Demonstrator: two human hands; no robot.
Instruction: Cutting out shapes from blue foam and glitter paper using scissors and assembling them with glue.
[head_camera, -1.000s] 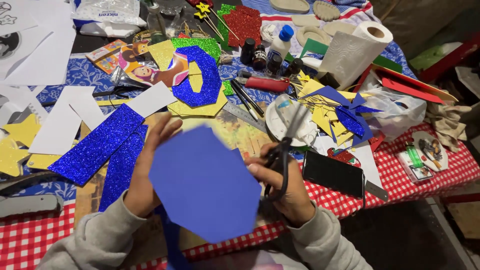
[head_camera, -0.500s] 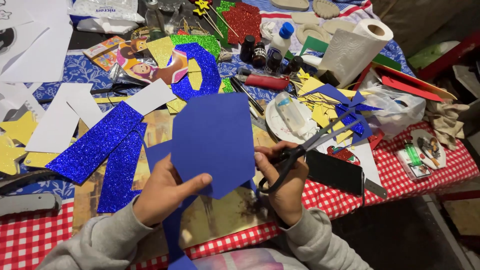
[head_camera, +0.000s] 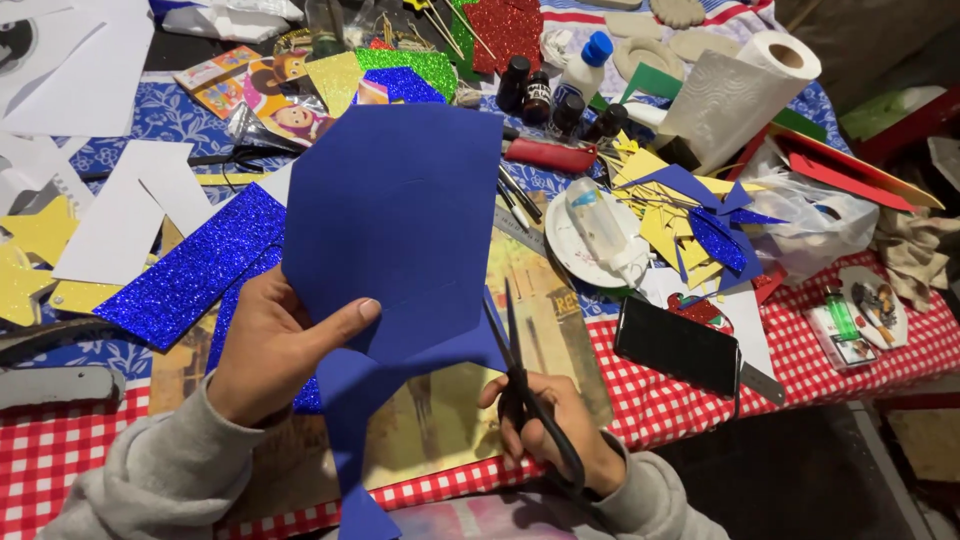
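Packages, labels and one screen on the craft table

A black phone (head_camera: 678, 347) lies screen-up and dark near the table's (head_camera: 840, 400) front edge, right of centre. A white plastic bag (head_camera: 818, 222) sits at the right side. Two small dark bottles with pale labels (head_camera: 527, 88) stand toward the back edge, beside a white bottle with a blue cap (head_camera: 583, 66). A clear plastic packet (head_camera: 225, 17) lies at the back edge, left of centre.

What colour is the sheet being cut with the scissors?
The large flat foam sheet is plain dark blue, clearest in the head view.

Craft scraps (head_camera: 680, 205) crowd table; black phone (head_camera: 678, 347) beside right hand (head_camera: 555, 425).
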